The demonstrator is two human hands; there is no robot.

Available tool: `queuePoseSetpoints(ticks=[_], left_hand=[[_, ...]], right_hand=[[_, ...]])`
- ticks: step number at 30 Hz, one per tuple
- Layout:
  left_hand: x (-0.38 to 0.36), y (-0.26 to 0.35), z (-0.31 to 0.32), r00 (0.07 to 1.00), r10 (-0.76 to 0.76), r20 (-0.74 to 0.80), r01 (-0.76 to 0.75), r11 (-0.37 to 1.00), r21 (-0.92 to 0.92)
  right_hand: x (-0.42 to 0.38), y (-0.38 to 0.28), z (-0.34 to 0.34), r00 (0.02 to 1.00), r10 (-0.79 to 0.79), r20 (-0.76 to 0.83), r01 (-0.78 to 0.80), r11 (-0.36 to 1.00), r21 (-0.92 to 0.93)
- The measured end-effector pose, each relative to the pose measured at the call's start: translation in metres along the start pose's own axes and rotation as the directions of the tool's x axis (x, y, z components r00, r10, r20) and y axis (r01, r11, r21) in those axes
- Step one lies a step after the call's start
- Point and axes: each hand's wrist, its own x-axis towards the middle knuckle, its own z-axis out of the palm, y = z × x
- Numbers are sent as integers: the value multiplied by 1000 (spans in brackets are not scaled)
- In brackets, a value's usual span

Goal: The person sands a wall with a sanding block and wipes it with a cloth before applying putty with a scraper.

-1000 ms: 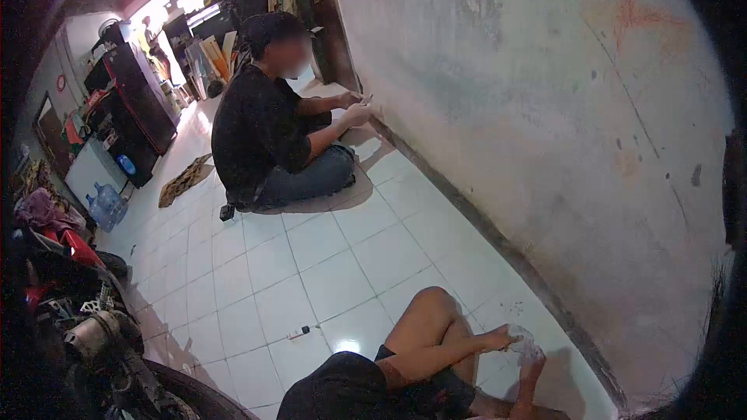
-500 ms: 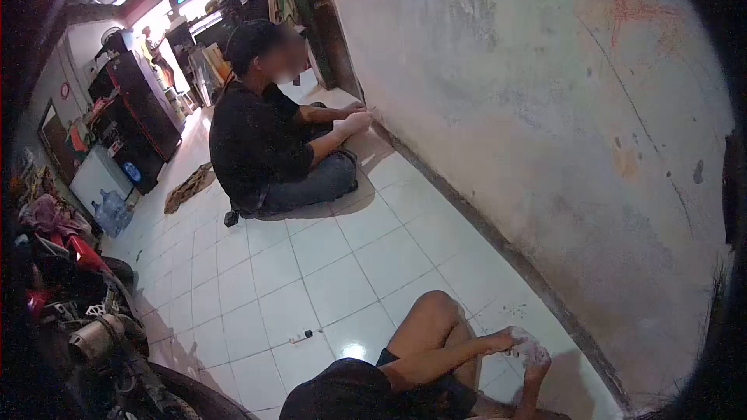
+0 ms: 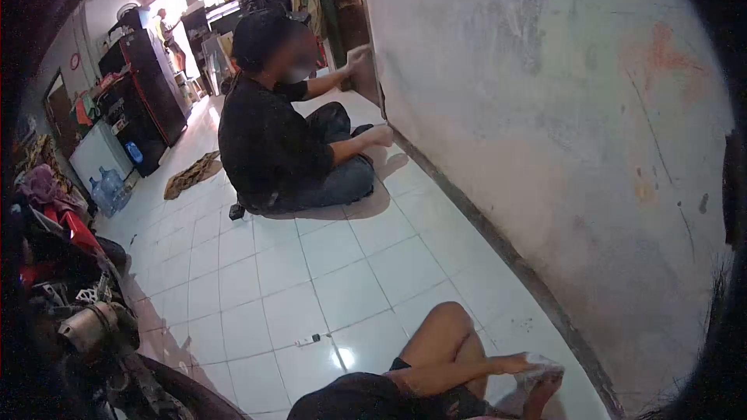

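Observation:
My left hand [image 3: 510,363] reaches in front of my bent knee, its fingers closed on the edge of a thin white piece of material. That white piece [image 3: 541,360] looks like paper or cloth; I cannot make out its kind. Close below it, my right hand [image 3: 540,397] is raised with its fingers up against the same piece. Its fingertips are partly covered and the wrist runs toward the bottom of the view. Both hands are low, over the tiled floor [image 3: 342,295] near the foot of the wall [image 3: 529,148].
Another person [image 3: 272,140] in dark clothes sits cross-legged by the wall, one hand raised against it. A motorbike [image 3: 93,327] stands at the left. Water bottles [image 3: 109,190], a brown cloth [image 3: 191,175] and a small black-and-white item [image 3: 311,339] are on the floor.
My hands have shifted slightly down and right, and the white piece now appears flatter. The other person's far hand has moved up along the wall. My view has shifted a little.

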Motion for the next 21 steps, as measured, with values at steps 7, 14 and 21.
queuePoseSetpoints(ticks=[7, 14, 21], left_hand=[[33, -55, -10, 989, -90, 114, 90, 996, 7], [35, -71, -28, 990, -114, 78, 110, 992, 53], [40, -97, -54, 991, -131, 2, 129, 982, 140]], right_hand=[[-30, -45, 40, 977, -127, -172, 150, 980, 128], [-47, -115, 44, 930, -331, 160, 283, 922, 263], [9, 37, -40, 921, 280, 272, -350, 899, 262]])
